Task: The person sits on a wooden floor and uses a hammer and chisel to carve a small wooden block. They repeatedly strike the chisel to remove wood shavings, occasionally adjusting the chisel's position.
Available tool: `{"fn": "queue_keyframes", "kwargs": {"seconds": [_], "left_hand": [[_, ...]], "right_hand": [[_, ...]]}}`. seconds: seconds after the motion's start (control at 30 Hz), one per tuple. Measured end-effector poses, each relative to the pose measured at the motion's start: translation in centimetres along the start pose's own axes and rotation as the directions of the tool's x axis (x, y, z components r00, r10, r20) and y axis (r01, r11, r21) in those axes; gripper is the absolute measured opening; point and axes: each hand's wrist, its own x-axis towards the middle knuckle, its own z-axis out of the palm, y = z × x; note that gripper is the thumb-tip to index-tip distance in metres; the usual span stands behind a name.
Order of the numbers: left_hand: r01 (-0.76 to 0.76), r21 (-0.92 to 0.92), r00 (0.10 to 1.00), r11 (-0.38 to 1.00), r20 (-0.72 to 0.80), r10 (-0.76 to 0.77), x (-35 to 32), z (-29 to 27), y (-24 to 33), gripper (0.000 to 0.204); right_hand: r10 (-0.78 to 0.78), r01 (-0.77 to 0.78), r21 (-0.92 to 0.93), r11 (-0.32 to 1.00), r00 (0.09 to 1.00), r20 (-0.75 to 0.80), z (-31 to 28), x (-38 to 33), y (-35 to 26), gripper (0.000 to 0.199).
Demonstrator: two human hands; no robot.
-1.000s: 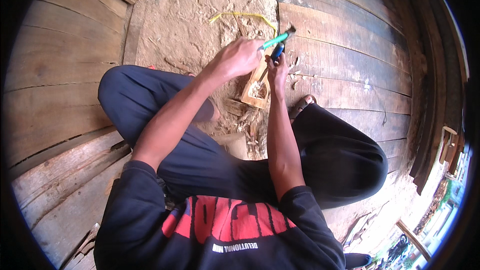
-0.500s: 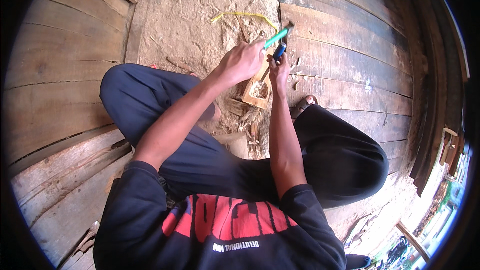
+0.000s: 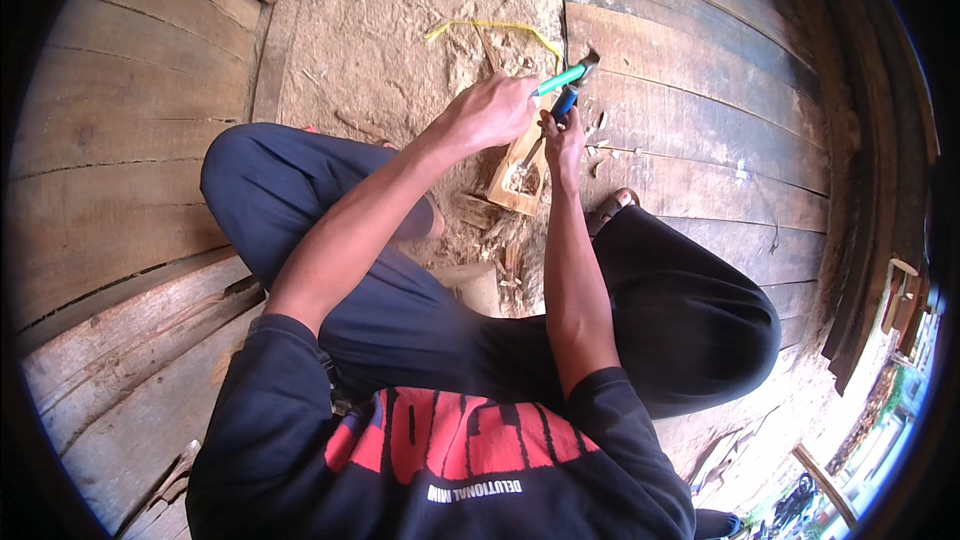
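- The wooden block [image 3: 520, 168] is a small pale rectangular piece with a hollow cut into its near end, where light chips sit; it lies on the sandy ground [image 3: 400, 30] just in front of the person's crossed legs, its far end under the 2 hands.
- The left hand [image 3: 487, 112] is closed in a fist around the green-handled tool [image 3: 560, 78], whose dark metal head points toward the plank floor [image 3: 700, 120].
- The right hand [image 3: 562, 135] grips a blue-handled tool [image 3: 566, 102] with its fingers wrapped around it; a thin metal shaft seems to run down from it into the block's hollow, though that part is small and hard to read.
- The 2 tools meet just above the block.
- A yellow strip [image 3: 495, 28] lies curved on the sand beyond the hands.
- Wood shavings [image 3: 500, 240] are scattered between the block and the legs.
- The black shirt bears a red and white print low in the view.
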Motion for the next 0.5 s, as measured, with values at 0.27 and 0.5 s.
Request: {"fn": "queue_keyframes", "kwargs": {"seconds": [0.27, 0.5], "left_hand": [[-0.02, -0.08, 0.993, 0.997, -0.12, 0.01, -0.4, -0.6, 1.1, 0.033], [-0.096, -0.014, 0.98, 0.995, -0.179, 0.092, -0.5, -0.6, 0.8, 0.031]], "right_hand": [[-0.049, 0.049, 0.001, 0.999, 0.996, -0.07, 0.1, -1.0, -4.7, 0.028], [-0.086, 0.097, 0.112, 0.989, 0.991, -0.099, 0.3, -1.0, -4.0, 0.024]]}}
